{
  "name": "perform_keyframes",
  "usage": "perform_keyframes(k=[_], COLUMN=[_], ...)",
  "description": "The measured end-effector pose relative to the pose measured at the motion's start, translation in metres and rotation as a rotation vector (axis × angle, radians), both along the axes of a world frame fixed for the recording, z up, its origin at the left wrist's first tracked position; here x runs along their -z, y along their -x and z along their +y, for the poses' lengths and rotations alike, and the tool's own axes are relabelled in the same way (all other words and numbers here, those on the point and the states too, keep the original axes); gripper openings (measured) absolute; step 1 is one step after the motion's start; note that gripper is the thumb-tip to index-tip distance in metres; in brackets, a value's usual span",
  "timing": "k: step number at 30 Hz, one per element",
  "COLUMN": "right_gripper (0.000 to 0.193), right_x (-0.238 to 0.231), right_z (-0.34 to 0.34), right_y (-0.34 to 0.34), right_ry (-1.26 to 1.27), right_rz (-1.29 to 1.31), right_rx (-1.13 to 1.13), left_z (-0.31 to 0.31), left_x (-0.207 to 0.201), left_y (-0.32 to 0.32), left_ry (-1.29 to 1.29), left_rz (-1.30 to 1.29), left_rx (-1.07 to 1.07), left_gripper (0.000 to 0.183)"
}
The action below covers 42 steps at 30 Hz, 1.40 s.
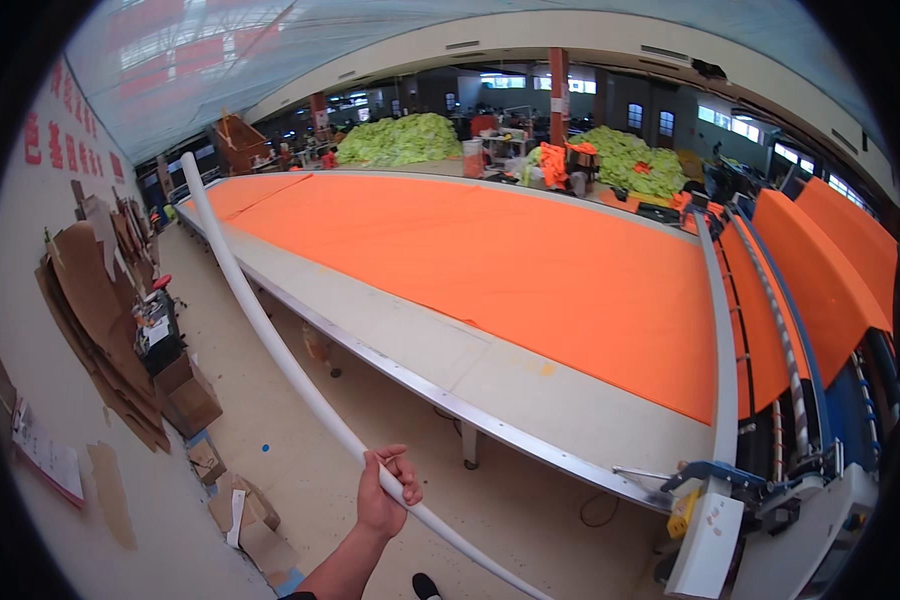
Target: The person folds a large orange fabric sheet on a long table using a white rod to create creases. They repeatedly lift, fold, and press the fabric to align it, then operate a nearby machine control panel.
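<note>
My left hand (383, 492) is shut around a long white pipe (270, 335). The pipe runs from near the floor at the lower middle up and away to the far left, bending along the near side of a long cutting table (450, 355). My forearm comes in from the lower edge. A wide sheet of orange fabric (490, 250) lies spread along the table, to the right of the pipe. My right hand is not in view.
A fabric spreading machine (770, 470) with orange cloth draped over it stands at the table's right end. Cardboard pieces (90, 310) hang on the left wall, with boxes (192, 400) on the floor below. Yellow-green garment piles (400, 140) sit at the back.
</note>
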State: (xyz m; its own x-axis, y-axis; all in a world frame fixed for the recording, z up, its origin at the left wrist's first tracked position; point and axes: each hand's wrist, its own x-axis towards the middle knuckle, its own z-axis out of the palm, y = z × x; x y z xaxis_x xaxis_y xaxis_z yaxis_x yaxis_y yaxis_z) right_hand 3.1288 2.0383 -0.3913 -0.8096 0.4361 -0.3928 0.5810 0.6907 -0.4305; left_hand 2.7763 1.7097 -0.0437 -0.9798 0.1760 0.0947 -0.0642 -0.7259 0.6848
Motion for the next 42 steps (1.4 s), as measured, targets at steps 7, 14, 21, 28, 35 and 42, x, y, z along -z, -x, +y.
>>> perform_keyframes(k=[7, 14, 21, 28, 35, 42], right_gripper=[0.034, 0.035, 0.042, 0.036, 0.058, 0.060], right_x=[-0.003, 0.010, -0.042, -0.165, -0.214, -0.168], right_z=[-0.037, -0.102, -0.251, -0.515, -0.686, -0.801], right_y=[0.093, 0.210, 0.470, 0.834, 1.141, 1.400], right_ry=[-0.149, 0.010, 0.290, 0.759, 0.652, 0.782], right_rz=[0.028, -0.056, -0.085, 0.330, 0.120, 0.225], right_rx=[-0.067, -0.028, -0.366, -0.306, -0.232, 0.164], left_z=[-0.238, -0.373, -0.396, -0.478, -0.738, -0.910], left_x=[-0.029, -0.042, 0.001, 0.102, 0.265, 0.345], left_y=[0.111, 0.252, 0.448, 0.557, 0.526, 0.548], left_ry=[-0.210, -0.341, 0.354, 1.106, 1.419, 0.778], left_rz=[-0.060, -0.017, -0.037, 0.037, -0.469, -1.226], left_rx=[-0.140, -0.438, -0.415, 0.460, -0.422, -0.277], left_gripper=[0.059, 0.048, 0.051, 0.084, 0.062, 0.053])
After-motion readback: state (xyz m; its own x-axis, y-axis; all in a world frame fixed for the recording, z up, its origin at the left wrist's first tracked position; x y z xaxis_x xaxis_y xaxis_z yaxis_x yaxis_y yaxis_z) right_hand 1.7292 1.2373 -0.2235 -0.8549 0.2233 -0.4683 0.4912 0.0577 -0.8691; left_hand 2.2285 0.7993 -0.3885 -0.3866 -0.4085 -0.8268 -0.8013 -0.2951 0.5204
